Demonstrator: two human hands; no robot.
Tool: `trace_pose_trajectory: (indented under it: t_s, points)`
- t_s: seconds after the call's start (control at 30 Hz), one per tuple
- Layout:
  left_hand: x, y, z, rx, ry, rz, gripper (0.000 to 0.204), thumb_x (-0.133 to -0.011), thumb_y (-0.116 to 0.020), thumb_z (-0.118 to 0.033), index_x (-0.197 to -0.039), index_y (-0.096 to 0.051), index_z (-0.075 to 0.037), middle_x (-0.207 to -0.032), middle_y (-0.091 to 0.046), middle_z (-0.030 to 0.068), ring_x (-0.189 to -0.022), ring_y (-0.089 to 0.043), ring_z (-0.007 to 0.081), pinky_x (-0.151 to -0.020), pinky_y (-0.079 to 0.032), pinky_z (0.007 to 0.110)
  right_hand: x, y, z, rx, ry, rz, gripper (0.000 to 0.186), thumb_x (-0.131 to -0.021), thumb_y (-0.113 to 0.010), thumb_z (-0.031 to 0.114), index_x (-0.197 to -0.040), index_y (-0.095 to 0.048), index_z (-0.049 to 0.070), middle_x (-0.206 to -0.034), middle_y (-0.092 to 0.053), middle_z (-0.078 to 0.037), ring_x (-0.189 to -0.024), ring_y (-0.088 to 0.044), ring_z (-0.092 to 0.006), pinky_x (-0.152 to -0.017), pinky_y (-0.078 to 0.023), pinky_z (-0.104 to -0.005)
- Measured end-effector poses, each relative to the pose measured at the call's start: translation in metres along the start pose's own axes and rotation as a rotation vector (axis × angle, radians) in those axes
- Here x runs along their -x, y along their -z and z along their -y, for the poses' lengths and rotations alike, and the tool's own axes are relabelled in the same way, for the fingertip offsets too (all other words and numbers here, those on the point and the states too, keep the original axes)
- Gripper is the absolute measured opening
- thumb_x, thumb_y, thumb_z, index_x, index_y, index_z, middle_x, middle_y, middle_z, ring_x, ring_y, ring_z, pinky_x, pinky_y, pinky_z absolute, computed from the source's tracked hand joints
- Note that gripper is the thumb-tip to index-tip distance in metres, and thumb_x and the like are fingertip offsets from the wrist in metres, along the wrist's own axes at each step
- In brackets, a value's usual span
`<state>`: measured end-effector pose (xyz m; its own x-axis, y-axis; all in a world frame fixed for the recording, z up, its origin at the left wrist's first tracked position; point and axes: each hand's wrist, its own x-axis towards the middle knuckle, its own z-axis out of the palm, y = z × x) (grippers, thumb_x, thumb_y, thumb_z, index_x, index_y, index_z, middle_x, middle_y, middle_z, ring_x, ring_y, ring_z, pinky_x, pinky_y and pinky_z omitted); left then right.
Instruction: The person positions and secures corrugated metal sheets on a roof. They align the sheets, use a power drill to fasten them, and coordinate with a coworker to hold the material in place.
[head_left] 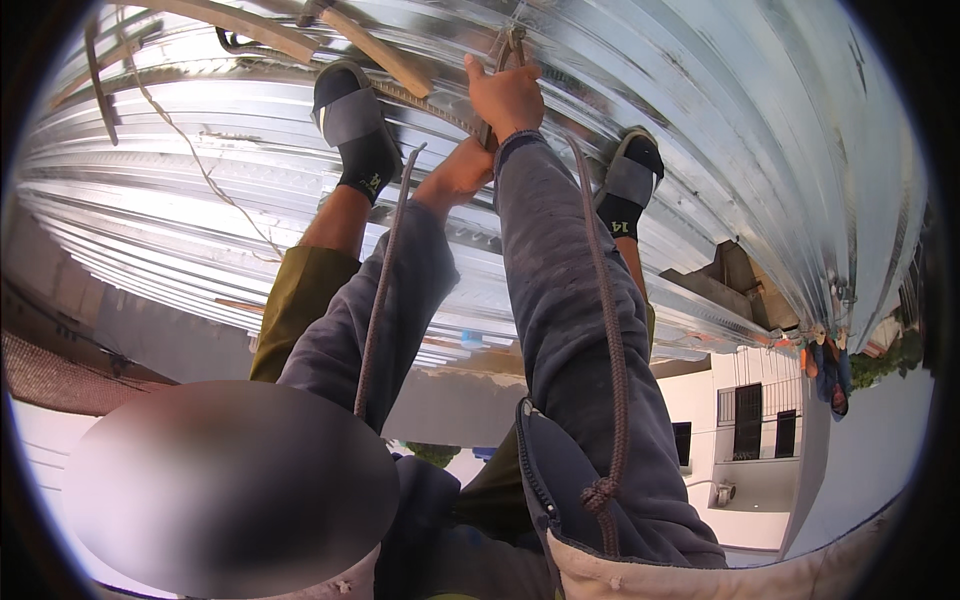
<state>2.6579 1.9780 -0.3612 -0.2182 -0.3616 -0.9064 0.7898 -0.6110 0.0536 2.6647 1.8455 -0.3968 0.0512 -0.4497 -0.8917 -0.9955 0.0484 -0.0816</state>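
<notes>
Work position: the wearer's feet stand apart on ribbed metal sheets (760, 150), the left shoe (352, 110) at 11 o'clock, the right shoe (640, 165) between 1 and 2 o'clock.

Hand state: the right hand (507, 102) is closed around the upper part of a dark metal tool (517, 46), with the thumb extended toward 11 o'clock. The left hand (462, 172), just below at 7 o'clock from the right, is curled in at the lower end of the same tool; its fingertips are hidden, so the exact grip cannot be confirmed.

Location of the tool: 12 o'clock, between the shoes and close to the sheets. Whether its tip touches metal cannot be told.

Adjacent items: a ribbed bar (408, 96) runs from 11 o'clock toward the left hand; contact is not verifiable. A hammer (375, 52) lies at 11 o'clock, not in hand. A wooden strip (235, 22) lies between 10 and 11 o'clock, a thin cord (190, 150) at 10 o'clock.

Progress: the sheets are in place underfoot. Tool work at 12 o'clock appears under way and unfinished; no completed result is distinguishable there, and the remaining amount cannot be determined.
</notes>
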Motion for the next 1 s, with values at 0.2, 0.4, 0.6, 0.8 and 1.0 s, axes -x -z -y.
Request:
trace_pose_trajectory:
  t_s: [0.2, 0.4, 0.6, 0.8, 1.0]
  points:
    - [-0.002, 0.006, 0.014, 0.926, 0.025, 0.413, 0.020, -0.102, -0.055, -0.009, -0.117, -0.063, 0.000, -0.107, -0.072, 0.0164, -0.089, -0.073, 0.0264, -0.072, -0.060, 0.029, -0.022, 0.025, -0.026, -0.836, 0.040, 0.561, 0.055, -0.082, -0.087, 0.045, -0.099, -0.064, -0.002, -0.084, -0.065, -0.008, -0.068, -0.065, -0.0191, -0.069, -0.059, -0.0361]
    - [-0.002, 0.000, 0.025, 0.706, -0.080, 0.159, 0.029, -0.106, -0.051, -0.023, -0.124, -0.063, -0.003, -0.108, -0.071, 0.0090, -0.094, -0.070, 0.0202, -0.085, -0.056, 0.038, -0.010, 0.007, 0.001, -0.635, -0.124, 0.372, 0.049, -0.092, -0.075, 0.036, -0.102, -0.063, -0.010, -0.085, -0.063, -0.009, -0.058, -0.058, -0.0216, -0.060, -0.053, -0.0345]
    - [0.034, 0.030, 0.020, 0.080, -0.137, -0.341, 0.045, -0.109, -0.047, -0.046, -0.118, -0.065, -0.006, -0.098, -0.069, 0.0042, -0.091, -0.065, 0.0166, -0.081, -0.051, 0.037, -0.011, -0.031, -0.007, -0.506, 0.102, 0.457, 0.039, -0.102, -0.058, 0.035, -0.113, -0.066, -0.002, -0.100, -0.071, -0.019, -0.093, -0.071, -0.0296, -0.077, -0.058, -0.0487]
    - [0.039, 0.028, -0.013, -0.905, -0.290, -0.862, 0.049, -0.107, -0.048, -0.047, -0.098, -0.064, -0.002, -0.088, -0.070, 0.0225, -0.083, -0.068, 0.0435, -0.076, -0.051, 0.050, -0.003, -0.004, -0.024, -1.331, -0.041, 0.819, 0.039, -0.109, -0.050, 0.032, -0.130, -0.054, 0.000, -0.119, -0.068, -0.021, -0.107, -0.070, -0.0361, -0.092, -0.060, -0.0518]
    - [0.038, 0.023, -0.046, -1.099, -0.315, -0.945, 0.046, -0.105, -0.049, -0.047, -0.101, -0.065, -0.004, -0.091, -0.072, 0.0219, -0.090, -0.068, 0.0460, -0.079, -0.052, 0.055, -0.030, 0.008, -0.037, -1.434, 0.020, 1.005, 0.039, -0.113, -0.038, 0.028, -0.134, -0.046, -0.004, -0.142, -0.057, -0.027, -0.136, -0.052, -0.0434, -0.108, -0.048, -0.0640]
